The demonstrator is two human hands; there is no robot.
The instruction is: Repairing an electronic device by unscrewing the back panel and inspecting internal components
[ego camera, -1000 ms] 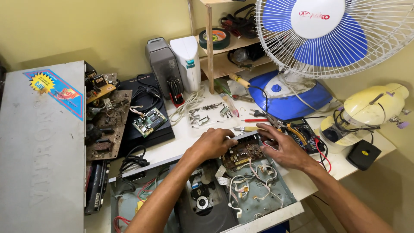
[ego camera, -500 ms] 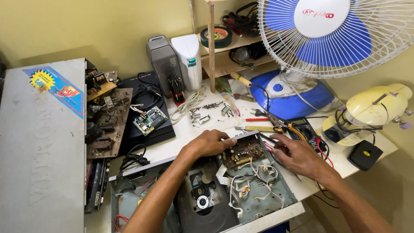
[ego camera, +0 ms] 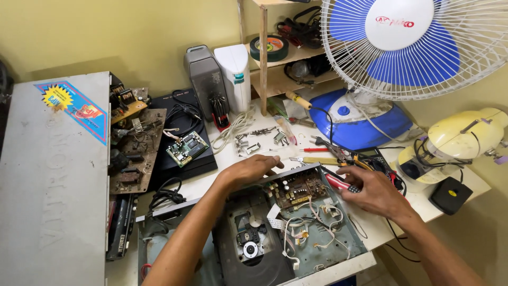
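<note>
An opened disc player (ego camera: 317, 249) lies on the white table with its lid off. Inside it are a brown circuit board (ego camera: 297, 189), white ribbon cables and a disc drive (ego camera: 248, 246). My left hand (ego camera: 253, 169) rests palm down on the player's back edge, just left of the brown board, fingers apart. At the player's right edge, my right hand (ego camera: 373, 191) grips a red-handled tool (ego camera: 338, 182) whose tip points toward the brown board.
A blue and white fan (ego camera: 413, 47) stands at the back right. A grey metal cover (ego camera: 53, 180) lies at the left beside loose circuit boards (ego camera: 135, 151). Pliers and screwdrivers (ego camera: 338, 153) lie behind the player. A yellow appliance (ego camera: 455, 143) sits at the right.
My right hand has drawn back from the brown board to the player's right edge, taking up the red-handled tool. My left hand has stayed on the back edge.
</note>
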